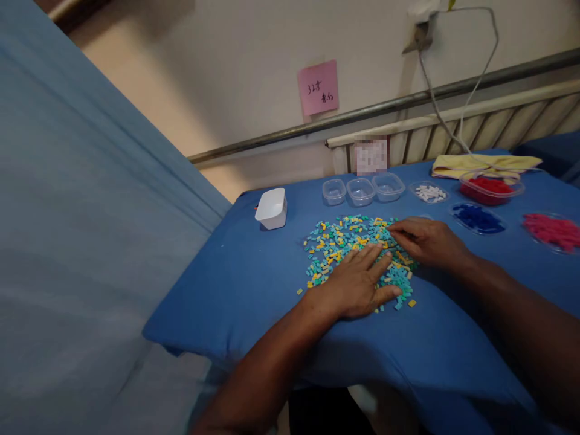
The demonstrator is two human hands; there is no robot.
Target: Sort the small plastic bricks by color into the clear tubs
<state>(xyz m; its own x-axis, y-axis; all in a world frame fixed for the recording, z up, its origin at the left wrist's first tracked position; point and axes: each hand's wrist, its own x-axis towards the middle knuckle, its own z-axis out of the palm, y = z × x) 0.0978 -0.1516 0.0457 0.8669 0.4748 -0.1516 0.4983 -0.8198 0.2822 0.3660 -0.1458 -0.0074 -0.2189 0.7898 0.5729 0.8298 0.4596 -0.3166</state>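
Note:
A spread pile of small plastic bricks (333, 244) in turquoise, green and yellow lies on the blue-covered table. My left hand (357, 281) rests on the near part of the pile, palm down, its fingers stretched and spread. At the pile's right side is my right hand (426, 241), thumb and fingertips drawn together in a pinch. Whatever sits between those fingertips is too small to make out. Both hands hide some of the bricks beneath them.
Three clear containers (361, 192) line the back, with a white tub (272, 208) to their left. To the right are tubs of white pieces (430, 193), red pieces (489, 185), blue pieces (478, 217) and pink pieces (553, 231). A yellow cloth (484, 163) lies behind. A curtain (90, 211) hangs left.

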